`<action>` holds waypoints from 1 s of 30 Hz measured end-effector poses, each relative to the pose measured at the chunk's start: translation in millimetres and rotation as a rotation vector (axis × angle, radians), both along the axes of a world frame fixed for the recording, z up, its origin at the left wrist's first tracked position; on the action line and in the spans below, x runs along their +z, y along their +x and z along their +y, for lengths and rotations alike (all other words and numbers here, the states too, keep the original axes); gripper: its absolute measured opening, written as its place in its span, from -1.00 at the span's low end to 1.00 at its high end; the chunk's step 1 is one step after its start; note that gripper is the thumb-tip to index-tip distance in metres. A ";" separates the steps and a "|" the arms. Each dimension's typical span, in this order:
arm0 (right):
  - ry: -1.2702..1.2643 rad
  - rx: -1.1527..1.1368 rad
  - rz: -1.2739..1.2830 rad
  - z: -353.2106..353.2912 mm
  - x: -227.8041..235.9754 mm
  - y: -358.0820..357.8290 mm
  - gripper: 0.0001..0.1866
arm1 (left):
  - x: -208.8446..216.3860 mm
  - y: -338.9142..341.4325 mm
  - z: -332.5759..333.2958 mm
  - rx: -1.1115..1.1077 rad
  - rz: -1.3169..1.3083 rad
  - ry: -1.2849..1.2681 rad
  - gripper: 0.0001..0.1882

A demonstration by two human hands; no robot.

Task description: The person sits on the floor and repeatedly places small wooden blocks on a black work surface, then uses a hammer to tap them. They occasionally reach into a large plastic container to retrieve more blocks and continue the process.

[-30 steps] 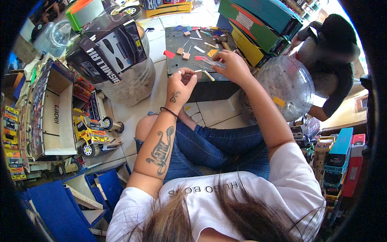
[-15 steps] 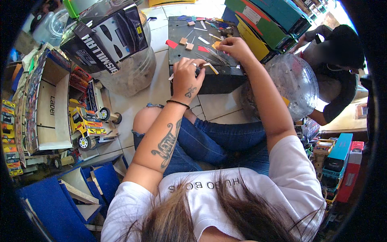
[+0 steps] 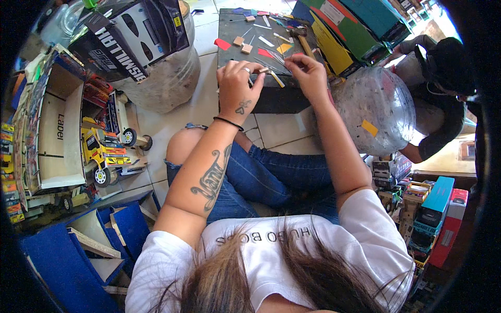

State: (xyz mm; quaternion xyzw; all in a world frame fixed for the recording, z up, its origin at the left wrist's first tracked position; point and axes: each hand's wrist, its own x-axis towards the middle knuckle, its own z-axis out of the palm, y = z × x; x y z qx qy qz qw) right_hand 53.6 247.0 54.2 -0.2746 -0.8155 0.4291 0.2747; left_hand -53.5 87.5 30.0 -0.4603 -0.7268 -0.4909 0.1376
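Observation:
My left hand (image 3: 239, 86) is closed at the near left of a dark box-like work surface (image 3: 228, 26). Between its thumb and fingers is a small pale wooden block (image 3: 263, 70), partly hidden. Just right of it, my right hand (image 3: 308, 74) pinches what looks like a thin metal rod, close to a loose bunch of thin metal rods (image 3: 272, 55). Farther back lie two small wooden blocks (image 3: 238, 40) with thin rods sticking out. White strips (image 3: 265, 40), a red scrap (image 3: 223, 44), a yellow triangular scrap (image 3: 283, 48) and a hammer (image 3: 306, 47) lie around them.
A large clear plastic jar (image 3: 376, 112) stands at the right, beside another person (image 3: 438, 104) in dark clothes. Coloured boxes (image 3: 349, 31) rise behind it. To the left are a wrapped bulky container (image 3: 167, 83), a toy truck (image 3: 99, 151) and blue panels (image 3: 68, 261).
My right hand has drawn back from the yellow scrap toward me, uncovering the hammer. My left hand stays near its place, with the small block showing more clearly. The view has shifted slightly.

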 end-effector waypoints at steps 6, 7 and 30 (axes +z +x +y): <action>0.551 0.034 -0.205 14.1 20.8 -24.2 -0.75 | 2.3 0.1 -0.5 0.012 0.009 -0.075 -0.90; 0.596 0.032 -0.336 12.4 24.7 -29.0 -0.75 | 2.5 -0.8 0.2 0.019 0.018 -0.067 -0.90; -0.271 0.175 -0.040 37.7 13.5 -29.4 -0.87 | -2.8 -0.5 -0.8 -0.007 0.008 -0.069 -0.88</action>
